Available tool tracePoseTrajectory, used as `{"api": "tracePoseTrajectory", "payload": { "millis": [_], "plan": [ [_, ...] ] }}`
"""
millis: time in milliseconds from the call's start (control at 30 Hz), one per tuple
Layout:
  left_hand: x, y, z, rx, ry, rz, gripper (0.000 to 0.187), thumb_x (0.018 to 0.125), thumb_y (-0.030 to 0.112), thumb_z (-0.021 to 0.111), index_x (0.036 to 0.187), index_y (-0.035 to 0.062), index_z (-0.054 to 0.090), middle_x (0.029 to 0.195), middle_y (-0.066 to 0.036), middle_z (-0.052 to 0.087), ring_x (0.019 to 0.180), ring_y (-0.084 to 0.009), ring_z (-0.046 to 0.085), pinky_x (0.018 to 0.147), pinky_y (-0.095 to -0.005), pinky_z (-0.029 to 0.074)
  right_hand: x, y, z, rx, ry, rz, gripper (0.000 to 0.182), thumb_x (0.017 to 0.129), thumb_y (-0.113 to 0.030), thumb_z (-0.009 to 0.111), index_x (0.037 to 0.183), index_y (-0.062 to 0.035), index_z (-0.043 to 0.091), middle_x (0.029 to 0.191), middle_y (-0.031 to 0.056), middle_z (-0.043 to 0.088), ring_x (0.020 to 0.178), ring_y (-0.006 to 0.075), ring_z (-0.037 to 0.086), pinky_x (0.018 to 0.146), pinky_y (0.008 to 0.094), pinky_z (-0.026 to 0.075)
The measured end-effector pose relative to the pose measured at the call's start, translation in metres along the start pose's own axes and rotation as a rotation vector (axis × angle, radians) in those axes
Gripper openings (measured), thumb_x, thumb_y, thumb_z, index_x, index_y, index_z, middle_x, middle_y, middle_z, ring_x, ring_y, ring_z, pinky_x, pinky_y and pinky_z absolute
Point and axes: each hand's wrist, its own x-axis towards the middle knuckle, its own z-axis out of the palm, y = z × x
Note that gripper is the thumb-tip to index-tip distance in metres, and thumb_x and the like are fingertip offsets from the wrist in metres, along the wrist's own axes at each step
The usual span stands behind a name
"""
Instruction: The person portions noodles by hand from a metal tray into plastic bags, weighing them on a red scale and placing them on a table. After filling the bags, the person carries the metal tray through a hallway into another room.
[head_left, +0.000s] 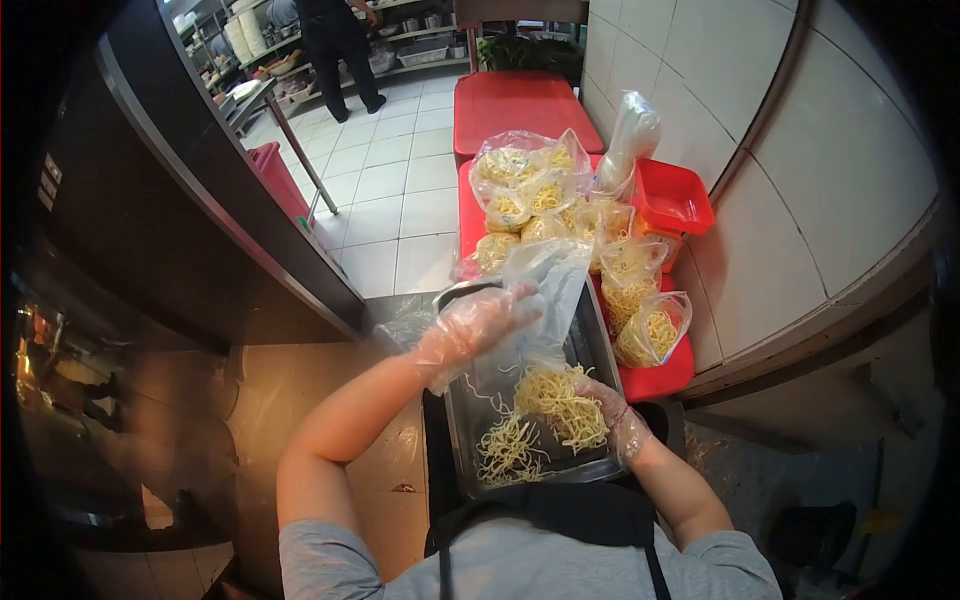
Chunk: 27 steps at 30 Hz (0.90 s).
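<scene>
Holds one clear plastic bag point(568, 285) in the left hand point(480, 325), with the fingers partly curled against the plastic. Cups one clump of pale noodles point(562, 405) in the right hand point(610, 412), at the near right of one metal tray point(603, 343). Wears one clear glove on each hand. Has one more loose heap of noodles point(508, 450) on the tray, to the left of the clump, plus a few stray strands farther off. Beyond the tray, counts roughly nine or ten noodle-filled bags point(655, 335) on a red surface point(655, 380); cannot give an exact number because of overlap. Shows two more plain items to the far right: one red basket point(675, 197) above one orange container point(665, 240), beside one upright bundle of clear plastic point(630, 140). Farther off, shows one more red surface point(525, 110), and at far left one person point(338, 45) in dark trousers, cut off at the top. Cannot make out the right fingertips, sunk among noodles, or the dark curved object point(465, 291) behind the left hand. Bears faint blue marks on some filled bags and small pale labels point(50, 180) on the left panel, all unreadable.
</scene>
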Motion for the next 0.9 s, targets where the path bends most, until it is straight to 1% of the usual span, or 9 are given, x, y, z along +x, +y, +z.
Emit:
{"api": "tracePoseTrajectory", "payload": {
  "millis": [167, 267, 367, 467, 500, 633, 733, 767, 900],
  "plan": [
    [0.003, 0.023, 0.003, 0.005, 0.029, -0.229, 0.045, 0.094, 0.047, 0.048, 0.109, 0.0054, 0.059, 0.094, -0.018, 0.065, 0.091, -0.0349, 0.063, 0.081, -0.0425, 0.047, -0.016, 0.003, 0.022, 0.012, -0.097, -0.036, 0.071, 0.078, -0.022, 0.065, 0.138, 0.0016, 0.037, 0.128, 0.0203, 0.054, 0.111, 0.0293, 0.06, 0.094, 0.0415, 0.051],
    [0.007, 0.013, 0.025, 0.424, 0.183, -0.07, 0.046, 0.091, 0.048, 0.053, 0.092, 0.0028, 0.061, 0.085, -0.018, 0.063, 0.085, -0.0359, 0.063, 0.074, -0.0442, 0.049, -0.018, 0.002, 0.025, 0.029, -0.128, -0.03, 0.07, 0.078, -0.023, 0.065, 0.138, 0.0015, 0.038, 0.127, 0.0203, 0.055, 0.111, 0.0293, 0.06, 0.094, 0.0418, 0.051],
    [0.003, 0.009, 0.039, 0.339, 0.328, -0.115, 0.044, 0.089, 0.046, 0.057, 0.083, 0.0027, 0.058, 0.082, -0.017, 0.061, 0.079, -0.0361, 0.062, 0.068, -0.0447, 0.049, -0.017, 0.0, 0.026, 0.054, -0.14, -0.032, 0.07, 0.078, -0.023, 0.065, 0.138, 0.0013, 0.038, 0.127, 0.0203, 0.055, 0.11, 0.0293, 0.06, 0.093, 0.0421, 0.051],
    [-0.006, 0.016, 0.046, 0.472, 0.244, -0.007, 0.037, 0.085, 0.04, 0.063, 0.084, 0.0029, 0.062, 0.09, -0.016, 0.061, 0.08, -0.0351, 0.061, 0.071, -0.0435, 0.049, -0.013, 0.0, 0.023, 0.101, -0.132, -0.045, 0.07, 0.078, -0.024, 0.065, 0.137, 0.0012, 0.039, 0.126, 0.0204, 0.055, 0.11, 0.0294, 0.061, 0.093, 0.0424, 0.051],
    [-0.011, 0.018, 0.044, 0.516, 0.094, 0.031, 0.032, 0.084, 0.03, 0.065, 0.101, 0.0039, 0.063, 0.097, -0.015, 0.061, 0.082, -0.0352, 0.06, 0.075, -0.0414, 0.049, -0.01, 0.0, 0.022, 0.122, -0.122, -0.054, 0.07, 0.078, -0.024, 0.065, 0.137, 0.0012, 0.039, 0.126, 0.0204, 0.056, 0.109, 0.0294, 0.061, 0.093, 0.0425, 0.052],
    [-0.03, -0.017, 0.077, 0.361, 0.343, 0.167, 0.05, 0.082, 0.017, 0.064, 0.129, 0.0065, 0.049, 0.097, -0.017, 0.061, 0.089, -0.0369, 0.059, 0.079, -0.0422, 0.048, -0.001, -0.001, 0.023, 0.138, -0.032, -0.155, 0.065, 0.081, -0.028, 0.063, 0.135, 0.0005, 0.042, 0.122, 0.0203, 0.058, 0.103, 0.0298, 0.063, 0.086, 0.042, 0.055],
    [-0.034, -0.009, 0.09, 0.207, 0.244, -0.046, 0.048, 0.084, 0.016, 0.061, 0.129, 0.0065, 0.049, 0.093, -0.019, 0.061, 0.09, -0.0372, 0.058, 0.08, -0.0444, 0.046, 0.013, 0.005, -0.003, 0.241, 0.002, -0.097, 0.056, 0.084, -0.029, 0.059, 0.131, 0.0004, 0.046, 0.117, 0.0188, 0.062, 0.094, 0.028, 0.067, 0.078, 0.0401, 0.058],
    [-0.038, -0.005, 0.092, 0.205, 0.235, -0.033, 0.046, 0.085, 0.016, 0.056, 0.129, 0.0055, 0.049, 0.09, -0.02, 0.061, 0.087, -0.0376, 0.057, 0.079, -0.046, 0.046, 0.019, 0.006, -0.004, 0.229, 0.109, -0.082, 0.051, 0.087, -0.029, 0.056, 0.127, 0.0007, 0.05, 0.11, 0.0168, 0.065, 0.088, 0.0251, 0.068, 0.071, 0.0387, 0.06],
    [-0.042, -0.014, 0.103, 0.316, 0.23, 0.112, 0.046, 0.084, 0.015, 0.052, 0.129, 0.0032, 0.049, 0.086, -0.019, 0.06, 0.081, -0.0364, 0.057, 0.075, -0.0462, 0.046, 0.027, 0.008, -0.02, 0.216, 0.124, -0.022, 0.042, 0.088, -0.029, 0.057, 0.118, 0.0001, 0.057, 0.102, 0.0151, 0.067, 0.087, 0.0243, 0.068, 0.074, 0.0388, 0.059]
  ]
}}
